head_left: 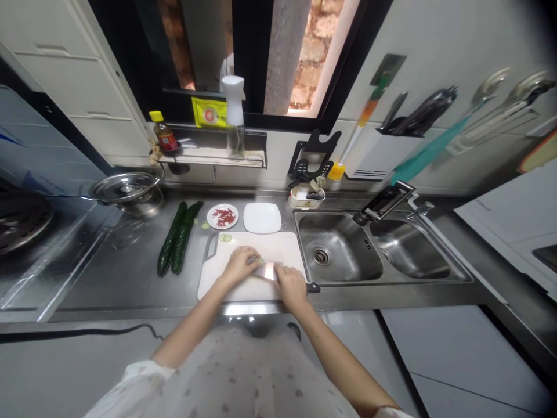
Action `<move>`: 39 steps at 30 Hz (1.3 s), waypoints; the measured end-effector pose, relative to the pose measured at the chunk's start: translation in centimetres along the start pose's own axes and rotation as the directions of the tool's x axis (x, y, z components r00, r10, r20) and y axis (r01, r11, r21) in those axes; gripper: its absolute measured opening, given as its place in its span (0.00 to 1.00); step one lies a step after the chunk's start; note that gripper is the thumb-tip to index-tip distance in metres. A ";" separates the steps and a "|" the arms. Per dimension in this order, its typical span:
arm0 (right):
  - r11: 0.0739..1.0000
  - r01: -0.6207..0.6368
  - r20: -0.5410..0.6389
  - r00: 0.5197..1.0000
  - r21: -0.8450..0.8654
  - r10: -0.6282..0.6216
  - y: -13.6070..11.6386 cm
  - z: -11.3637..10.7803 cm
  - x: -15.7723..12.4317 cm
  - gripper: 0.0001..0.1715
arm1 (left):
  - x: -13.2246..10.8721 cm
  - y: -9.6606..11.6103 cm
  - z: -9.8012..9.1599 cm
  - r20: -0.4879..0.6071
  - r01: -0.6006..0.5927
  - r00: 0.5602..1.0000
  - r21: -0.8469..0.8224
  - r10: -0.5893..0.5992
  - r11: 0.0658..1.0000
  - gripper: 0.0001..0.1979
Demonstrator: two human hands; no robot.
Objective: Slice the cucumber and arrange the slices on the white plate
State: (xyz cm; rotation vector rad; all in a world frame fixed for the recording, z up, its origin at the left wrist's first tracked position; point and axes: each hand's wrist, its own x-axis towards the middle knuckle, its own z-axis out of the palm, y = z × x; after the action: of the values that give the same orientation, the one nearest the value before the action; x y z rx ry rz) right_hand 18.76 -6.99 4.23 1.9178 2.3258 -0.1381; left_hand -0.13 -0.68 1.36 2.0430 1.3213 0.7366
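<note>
Over the white cutting board (pixel 278 247), my right hand (pixel 292 287) is closed round a kitchen knife (pixel 266 270), its shiny blade pointing left. A black handle end shows past the hand at the board's right edge. My left hand (pixel 241 264) is closed beside the blade's far end, with a small pale-green piece, seemingly cucumber (pixel 260 262), at its fingertips. Cucumber slices (pixel 225 237) lie at the board's upper left. Behind the board are a small plate (pixel 213 217) of chopped red bits and a white square dish (pixel 262 217). Two whole cucumbers (pixel 178 238) lie to the left.
A double sink (pixel 343 276) with a black tap (pixel 383 203) is at the right. A lidded steel pot (pixel 130 194) stands at the back left. Above, a wall shelf (pixel 209 158) carries a sauce bottle and a spray bottle. A knife holder (pixel 369 154) hangs right of the window.
</note>
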 end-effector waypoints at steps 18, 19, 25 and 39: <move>0.887 -0.286 0.100 0.958 0.363 0.268 2.9 1.6 -0.4 0.20 | 2.0 -9.4 -0.6 -0.408 0.524 0.678 -0.316 -0.612 0.791 0.11; 0.860 -0.293 0.106 0.956 0.419 0.274 2.9 1.5 -0.4 0.19 | 2.3 -9.5 -0.7 -0.406 0.540 0.675 -0.298 -0.616 0.787 0.11; 0.786 -0.290 0.159 0.957 0.546 0.243 2.8 0.8 0.1 0.22 | 3.4 -9.9 -1.0 -0.421 0.593 0.688 -0.141 -0.591 0.792 0.09; 0.750 -0.361 0.159 0.930 0.555 0.330 3.2 1.6 0.4 0.19 | 4.0 -10.9 -1.0 -0.450 0.495 0.802 0.132 -0.393 0.858 0.11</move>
State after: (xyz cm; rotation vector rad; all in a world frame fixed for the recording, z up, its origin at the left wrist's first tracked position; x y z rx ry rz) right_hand 21.87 -6.27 2.64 2.5378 1.9781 -0.9423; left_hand -5.94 6.86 -5.42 1.6818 2.1431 0.8352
